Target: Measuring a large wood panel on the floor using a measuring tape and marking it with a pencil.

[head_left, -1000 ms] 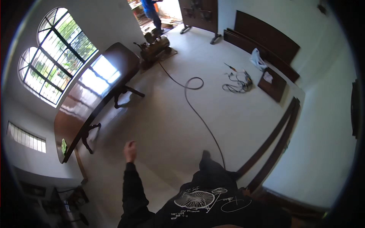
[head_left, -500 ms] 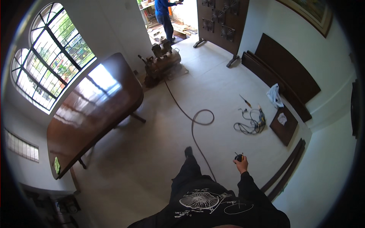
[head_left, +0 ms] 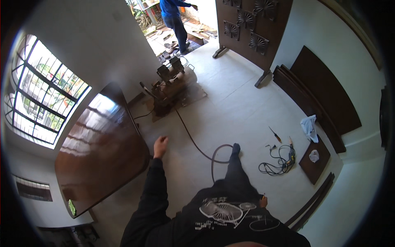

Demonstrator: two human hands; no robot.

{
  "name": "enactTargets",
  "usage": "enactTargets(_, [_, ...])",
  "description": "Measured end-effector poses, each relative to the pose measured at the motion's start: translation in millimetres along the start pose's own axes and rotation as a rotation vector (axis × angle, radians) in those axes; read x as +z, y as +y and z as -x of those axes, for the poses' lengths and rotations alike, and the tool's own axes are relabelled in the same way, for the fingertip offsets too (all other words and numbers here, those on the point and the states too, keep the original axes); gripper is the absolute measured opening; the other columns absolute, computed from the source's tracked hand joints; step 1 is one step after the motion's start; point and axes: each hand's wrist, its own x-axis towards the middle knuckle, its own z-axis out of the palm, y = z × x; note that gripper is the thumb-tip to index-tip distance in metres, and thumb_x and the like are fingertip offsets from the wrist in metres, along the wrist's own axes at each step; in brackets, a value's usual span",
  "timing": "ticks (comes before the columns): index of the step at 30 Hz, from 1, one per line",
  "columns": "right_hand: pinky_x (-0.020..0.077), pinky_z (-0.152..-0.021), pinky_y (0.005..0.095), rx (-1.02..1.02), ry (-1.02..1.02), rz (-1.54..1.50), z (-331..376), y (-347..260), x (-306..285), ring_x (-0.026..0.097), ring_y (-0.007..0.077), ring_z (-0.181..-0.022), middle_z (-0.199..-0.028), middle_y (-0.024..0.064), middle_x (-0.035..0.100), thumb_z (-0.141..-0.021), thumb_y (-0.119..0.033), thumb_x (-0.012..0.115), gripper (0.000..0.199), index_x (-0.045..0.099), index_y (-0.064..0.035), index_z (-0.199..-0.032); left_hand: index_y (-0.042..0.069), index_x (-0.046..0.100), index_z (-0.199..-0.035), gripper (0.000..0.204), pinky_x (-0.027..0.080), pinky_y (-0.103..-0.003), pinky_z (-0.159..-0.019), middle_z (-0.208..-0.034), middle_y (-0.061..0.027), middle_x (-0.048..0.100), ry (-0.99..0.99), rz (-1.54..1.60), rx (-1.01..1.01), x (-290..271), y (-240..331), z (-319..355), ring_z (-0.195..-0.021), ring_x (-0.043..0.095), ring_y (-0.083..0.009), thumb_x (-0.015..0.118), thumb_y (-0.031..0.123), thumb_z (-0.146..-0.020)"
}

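Two bare hands have traded places since half a second ago; the left hand (head_left: 160,146) now swings forward over the pale floor (head_left: 230,111), just beside the glossy dark wooden tabletop (head_left: 98,152), its grip loosely curled on nothing. The right hand (head_left: 263,201) has dropped to the hip, closed on a small dark tool whose kind I cannot tell. Judging by this swap, the person is walking toward the brown air hose (head_left: 197,146) beyond that tabletop.

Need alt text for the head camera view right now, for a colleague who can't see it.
A person in a dark top walks across a pale floor, left hand swinging empty beside a glossy dark wooden table, right hand low at the hip. Ahead, a hose runs to a compressor; a corded drill lies right.
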Motion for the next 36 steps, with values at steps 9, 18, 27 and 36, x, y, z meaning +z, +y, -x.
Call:
enactTargets(9, [0.0556, -0.082, 0.0429, 0.117, -0.147, 0.134, -217.3, -208.3, -41.1, 0.069, 0.0311, -0.096, -0.101, 0.0149, 0.072, -0.074, -0.036, 0.087, 0.052, 0.069, -0.0006, -0.109, 0.008, 0.074, -0.118, 0.038, 0.055, -0.041, -0.094, -0.113, -0.0139, 0.076, -0.516, -0.176, -0.282, 162.3, 63.5, -94.9, -0.108, 0.072, -0.0299, 0.069, 0.038, -0.095])
enactTargets(18, [0.0556, -0.079, 0.0363, -0.315, 0.098, -0.340, -417.9, -607.6, -76.4, 0.068, 0.0248, -0.093, -0.105, 0.0107, 0.070, -0.074, -0.012, 0.085, 0.047, 0.064, -0.0038, -0.115, 0.006, 0.076, -0.106, 0.042, 0.055, -0.046, -0.086, -0.101, -0.0185, 0.075, -1.064, -0.393, -0.791, 211.5, -35.6, -112.3, -0.094, 0.072, -0.0340, 0.064, 0.044, -0.092])
enactTargets(27, [0.0542, -0.097, 0.0390, -0.689, -0.216, -0.272, -398.6, -931.3, -47.1, 0.068, 0.0290, -0.109, -0.115, 0.0150, 0.069, -0.065, -0.009, 0.085, 0.071, 0.058, -0.0041, -0.131, 0.003, 0.072, -0.117, 0.046, 0.054, -0.042, -0.093, -0.113, -0.0176, 0.074, -0.373, -0.056, -0.277, 301.0, 50.3, -578.3, -0.105, 0.071, -0.0313, 0.069, 0.042, -0.092])
enactTargets(36, [0.0549, -0.099, 0.0367, -0.767, -0.256, -0.413, -391.5, -1036.3, -53.6, 0.071, 0.0265, -0.112, -0.119, 0.0180, 0.072, -0.070, -0.016, 0.090, 0.069, 0.061, -0.0014, -0.132, 0.016, 0.048, -0.152, 0.068, 0.045, -0.054, -0.108, -0.144, -0.0136, 0.055, -1.340, 0.392, -0.244, 446.6, 396.2, -778.2, -0.138, 0.046, -0.0355, 0.064, 0.054, -0.098])
